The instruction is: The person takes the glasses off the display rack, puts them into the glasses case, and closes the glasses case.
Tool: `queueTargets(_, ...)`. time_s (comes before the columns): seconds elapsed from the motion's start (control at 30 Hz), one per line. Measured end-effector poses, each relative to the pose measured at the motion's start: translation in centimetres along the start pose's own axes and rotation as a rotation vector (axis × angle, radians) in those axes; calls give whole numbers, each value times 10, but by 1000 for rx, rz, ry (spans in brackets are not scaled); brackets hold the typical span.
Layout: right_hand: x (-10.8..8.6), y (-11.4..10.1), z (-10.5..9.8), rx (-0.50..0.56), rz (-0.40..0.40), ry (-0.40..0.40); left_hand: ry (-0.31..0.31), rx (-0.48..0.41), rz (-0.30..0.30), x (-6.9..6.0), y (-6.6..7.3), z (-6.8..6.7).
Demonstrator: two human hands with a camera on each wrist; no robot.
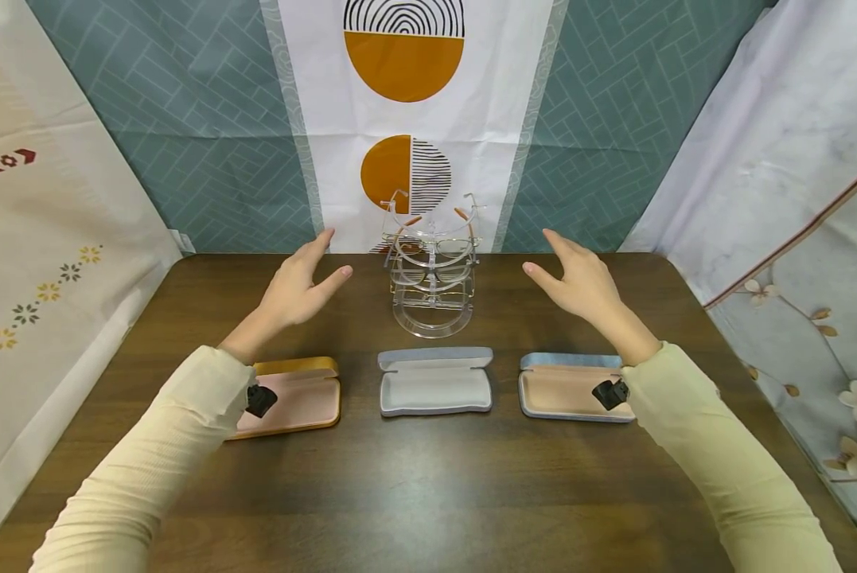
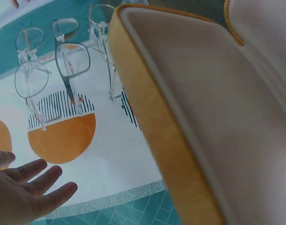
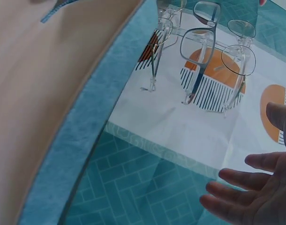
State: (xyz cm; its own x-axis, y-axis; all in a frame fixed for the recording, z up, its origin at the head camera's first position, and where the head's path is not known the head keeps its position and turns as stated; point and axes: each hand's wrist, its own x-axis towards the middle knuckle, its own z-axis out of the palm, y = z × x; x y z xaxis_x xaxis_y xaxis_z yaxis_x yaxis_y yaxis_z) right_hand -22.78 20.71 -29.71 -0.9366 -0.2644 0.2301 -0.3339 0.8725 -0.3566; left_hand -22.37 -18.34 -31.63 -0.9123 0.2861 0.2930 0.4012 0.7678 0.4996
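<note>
A clear stand (image 1: 431, 318) at the back middle of the table bears several pairs of glasses (image 1: 431, 274), one above another. My left hand (image 1: 292, 288) is held in the air to its left, fingers extended, touching nothing. On the other side my right hand (image 1: 578, 282) hovers likewise, with nothing in it. Below the left wrist lies a yellow case (image 1: 317, 402) with its lid up and a pink lining. A grey case (image 1: 437, 391) lies open in the middle. The blue case (image 1: 557, 394), lid up, is partly covered by the right wrist. All three look empty inside.
A brown wooden table (image 1: 414, 493) carries everything. Behind it hangs a teal and white patterned cloth (image 1: 235, 183). Pale cloths hang at the left (image 1: 34, 239) and at the right (image 1: 793, 263).
</note>
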Motion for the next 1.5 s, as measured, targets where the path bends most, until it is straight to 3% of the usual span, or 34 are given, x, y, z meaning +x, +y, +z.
queueTargets(0.3,14,-9,5,70,11,-1,4,-101,-30,14,1,3)
queueTargets(0.63,25,-16,10,125,3,-13,-2,-226,-186,28,1,6)
queueTargets(0.93,38,-18,15,178,4,-28,19,-345,-285,45,2,10)
queueTargets(1.1,45,-21,17,303,82,-52,49,-485,-340,52,3,14)
queueTargets(1.27,48,-25,19,408,162,-86,42,-580,-345,57,5,18)
queueTargets(1.5,53,-31,26,453,179,-74,40,-644,-329,63,10,23)
